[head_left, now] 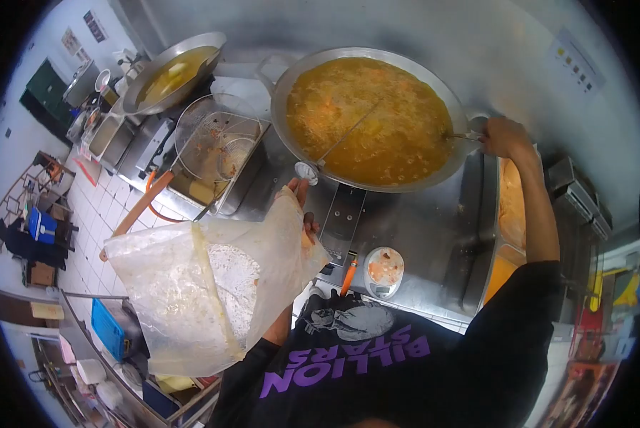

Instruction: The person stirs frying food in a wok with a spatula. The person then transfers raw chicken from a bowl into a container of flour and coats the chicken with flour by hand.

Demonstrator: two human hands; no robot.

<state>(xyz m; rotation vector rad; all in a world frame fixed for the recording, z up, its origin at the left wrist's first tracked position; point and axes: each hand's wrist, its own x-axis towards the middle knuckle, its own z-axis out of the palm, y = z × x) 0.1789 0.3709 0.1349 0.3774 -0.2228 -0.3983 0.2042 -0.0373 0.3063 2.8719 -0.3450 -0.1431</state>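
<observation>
A large wok (pixel 282 128) holds bubbling orange-brown oil with pieces frying in it. At its right rim my right hand (pixel 504 138) is closed round the metal handle of a utensil (pixel 465 135) whose end is in the oil. Below the wok's left side, my left hand (pixel 304 203) grips a large translucent plastic bag (pixel 170 285), open to show white powder (pixel 233 282); the bag hides part of the hand. A thermometer (pixel 306 172) with a round dial rests at the wok's near-left edge, its thin probe reaching over the oil.
A second wok (pixel 131 96) with oil stands at the back left. Before it are a round strainer (pixel 209 128) and a metal tray (pixel 245 171). A small scale (pixel 383 289) and an orange lighter (pixel 348 277) lie near the counter's front; trays (pixel 490 250) stand at the right.
</observation>
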